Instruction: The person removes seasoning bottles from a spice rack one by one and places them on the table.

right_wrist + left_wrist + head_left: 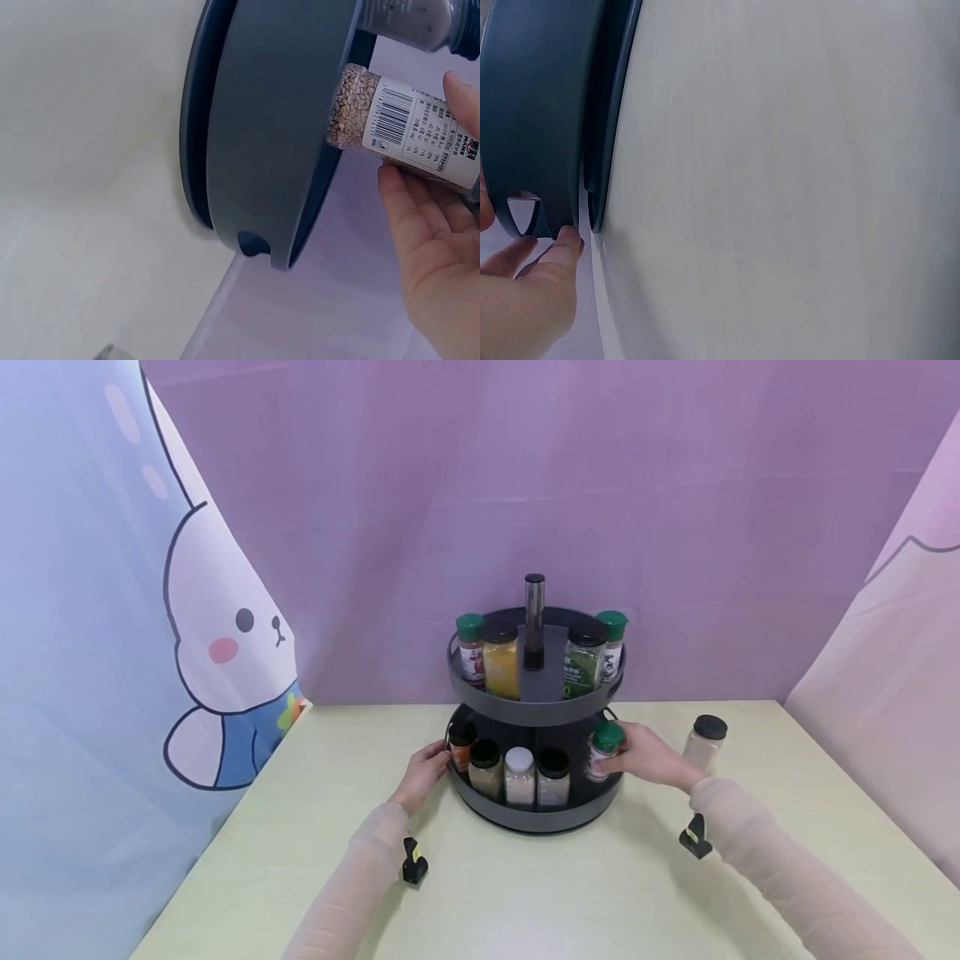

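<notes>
A dark two-tier round rack (536, 820) stands on the table, its lower tier holding several jars. The left hand (422, 774) touches the left rim of that tier; in the left wrist view its fingertips (568, 234) rest against the tray wall (536, 112) beside a cut-out. At the lower tier's right side the right hand (651, 753) grips a green-capped jar (600, 762). The right wrist view has the right hand (442, 247) with thumb and fingers around this jar (409, 127) of small tan grains, its base at the tray's rim (262, 127).
On the upper tier (536, 714) are two green-capped jars, a yellow jar (501, 668) and a black-capped jar of green contents (582, 667). A black-capped jar (705, 742) stands on the table (555, 902) right of the rack, behind the right forearm. A purple cloth (375, 527) hangs behind.
</notes>
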{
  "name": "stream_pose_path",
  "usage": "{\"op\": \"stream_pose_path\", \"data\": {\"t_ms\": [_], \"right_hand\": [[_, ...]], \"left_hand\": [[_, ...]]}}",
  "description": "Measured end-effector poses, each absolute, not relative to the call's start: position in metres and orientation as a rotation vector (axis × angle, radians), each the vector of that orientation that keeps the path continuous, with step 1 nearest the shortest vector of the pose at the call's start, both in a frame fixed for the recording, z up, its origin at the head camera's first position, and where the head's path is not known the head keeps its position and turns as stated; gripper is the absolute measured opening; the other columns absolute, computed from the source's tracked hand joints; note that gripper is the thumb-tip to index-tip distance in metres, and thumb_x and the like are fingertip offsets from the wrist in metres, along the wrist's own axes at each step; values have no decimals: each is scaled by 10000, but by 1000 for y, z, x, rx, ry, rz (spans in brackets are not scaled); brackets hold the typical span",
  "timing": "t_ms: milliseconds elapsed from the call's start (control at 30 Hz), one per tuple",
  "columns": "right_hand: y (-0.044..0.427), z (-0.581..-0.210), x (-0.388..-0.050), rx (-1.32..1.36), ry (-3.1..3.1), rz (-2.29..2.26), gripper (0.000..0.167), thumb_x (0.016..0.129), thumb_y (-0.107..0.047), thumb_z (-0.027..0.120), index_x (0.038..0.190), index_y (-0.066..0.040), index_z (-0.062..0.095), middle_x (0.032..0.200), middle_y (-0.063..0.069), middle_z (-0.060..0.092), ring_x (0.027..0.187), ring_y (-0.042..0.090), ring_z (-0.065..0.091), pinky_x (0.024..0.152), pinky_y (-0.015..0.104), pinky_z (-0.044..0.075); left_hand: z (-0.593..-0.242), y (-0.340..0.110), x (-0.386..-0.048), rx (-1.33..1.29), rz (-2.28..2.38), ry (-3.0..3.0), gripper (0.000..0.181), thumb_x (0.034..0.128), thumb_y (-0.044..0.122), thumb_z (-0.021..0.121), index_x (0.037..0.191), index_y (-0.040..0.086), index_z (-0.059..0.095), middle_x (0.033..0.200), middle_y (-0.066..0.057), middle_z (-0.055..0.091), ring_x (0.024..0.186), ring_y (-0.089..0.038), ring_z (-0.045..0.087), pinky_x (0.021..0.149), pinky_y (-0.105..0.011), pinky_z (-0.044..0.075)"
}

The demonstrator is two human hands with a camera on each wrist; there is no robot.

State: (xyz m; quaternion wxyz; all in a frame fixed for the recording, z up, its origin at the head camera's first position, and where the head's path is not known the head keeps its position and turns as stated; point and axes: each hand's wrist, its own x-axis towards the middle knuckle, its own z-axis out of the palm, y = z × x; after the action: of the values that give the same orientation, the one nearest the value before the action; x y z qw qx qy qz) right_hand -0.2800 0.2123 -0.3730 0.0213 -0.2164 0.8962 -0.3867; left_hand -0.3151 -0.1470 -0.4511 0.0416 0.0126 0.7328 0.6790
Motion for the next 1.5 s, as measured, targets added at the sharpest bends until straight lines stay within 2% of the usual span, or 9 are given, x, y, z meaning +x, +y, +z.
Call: {"op": "stream_pose_path", "data": {"t_ms": [300, 533, 900, 1200, 1500], "right_hand": [[224, -365, -279, -632, 2834, -1177, 448, 751, -190, 741, 1089, 35, 553, 977, 136, 655, 882, 221, 630, 728, 341, 535], [238, -362, -274, -575, 2864, -1157, 425, 757, -227, 740, 1070, 4, 570, 985, 124, 654, 902, 231, 625, 738, 369, 534], [260, -361, -268, -552, 2913, -1151, 475, 749, -240, 749, 1109, 11, 567, 1014, 157, 655, 938, 285, 633, 751, 410, 538], [274, -365, -266, -524, 2994, -1073, 449, 736, -225, 760, 1079, 4, 585, 985, 152, 669, 873, 235, 640, 676, 320, 512], [290, -368, -259, -507, 3003, -1091, 472, 741, -232, 757, 1093, 23, 573, 981, 180, 665, 881, 263, 641, 684, 325, 519]], "left_hand": [[-452, -149, -316, 51, 2083, 2238, 458, 960, 103, 407, 1379, -63, 327, 1413, -244, 354, 1298, -336, 367, 1069, -416, 339], [-452, -149, -316, 52, 2077, 2241, 460, 962, 106, 409, 1381, -61, 323, 1417, -241, 349, 1301, -334, 364, 1072, -414, 335], [-450, -148, -315, 60, 2074, 2242, 463, 967, 114, 401, 1382, -71, 312, 1424, -246, 333, 1304, -343, 358, 1073, -418, 334], [-451, -149, -315, 61, 2081, 2231, 464, 965, 99, 402, 1382, -80, 302, 1426, -260, 319, 1308, -351, 346, 1078, -423, 322], [-452, -148, -315, 54, 2086, 2228, 459, 963, 103, 412, 1376, -76, 321, 1419, -255, 337, 1301, -344, 360, 1073, -418, 333]]}}
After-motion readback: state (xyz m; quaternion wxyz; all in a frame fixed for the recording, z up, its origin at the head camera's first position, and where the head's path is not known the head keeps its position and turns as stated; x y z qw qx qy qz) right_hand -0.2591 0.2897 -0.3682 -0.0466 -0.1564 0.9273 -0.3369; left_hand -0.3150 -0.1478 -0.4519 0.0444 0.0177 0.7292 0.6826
